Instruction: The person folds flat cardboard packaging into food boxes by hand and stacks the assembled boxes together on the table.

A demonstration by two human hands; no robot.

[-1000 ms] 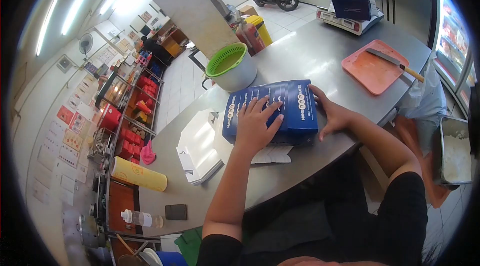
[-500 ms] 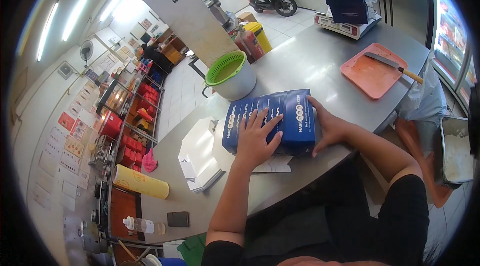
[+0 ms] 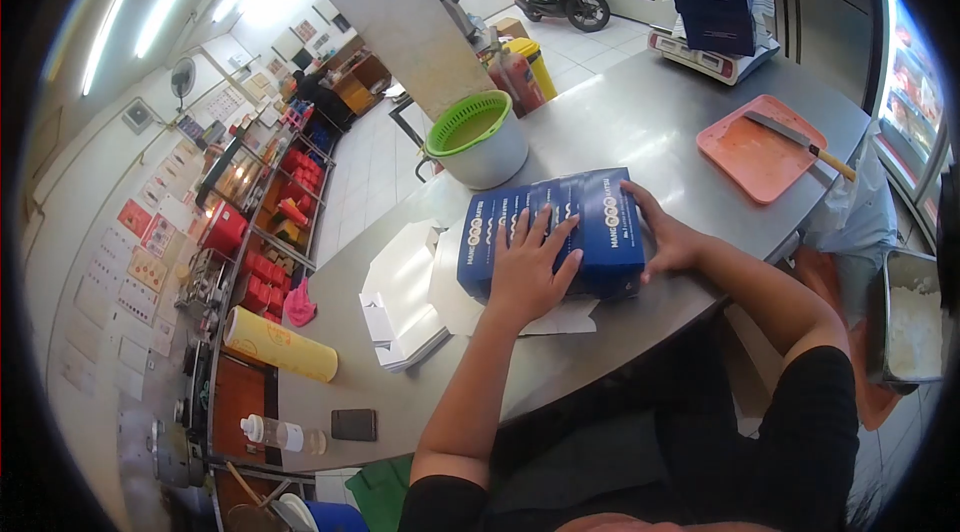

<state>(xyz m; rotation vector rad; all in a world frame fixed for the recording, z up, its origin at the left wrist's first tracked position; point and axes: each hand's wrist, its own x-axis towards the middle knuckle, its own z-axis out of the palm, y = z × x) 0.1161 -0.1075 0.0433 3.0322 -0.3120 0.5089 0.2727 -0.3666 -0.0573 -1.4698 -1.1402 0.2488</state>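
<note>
A row of blue cardboard boxes with white "MANG ... KATSU" print (image 3: pixel 600 232) lies on the steel table in front of me. My left hand (image 3: pixel 532 267) rests flat on top of the row, fingers spread. Against the right end of the row sits my right hand (image 3: pixel 676 240), its fingers curved along the side and thumb apart near the lower corner. White unfolded cardboard (image 3: pixel 566 320) pokes out from under the boxes. Just left of them is a stack of flat white box blanks (image 3: pixel 402 297).
Behind the boxes stands a pot (image 3: pixel 490 162) with a green strainer (image 3: pixel 468 104). A knife (image 3: pixel 790 135) lies across an orange tray (image 3: pixel 720 142) at right. More blue boxes (image 3: pixel 712 17) sit on a scale (image 3: pixel 715 60). At left are a yellow roll (image 3: pixel 280 344), a bottle (image 3: pixel 285 434) and a dark wallet-like item (image 3: pixel 354 425).
The view has shifted slightly, so everything appears a little to the right and higher. My right thumb has moved up along the end of the boxes. My left hand stays on top.
</note>
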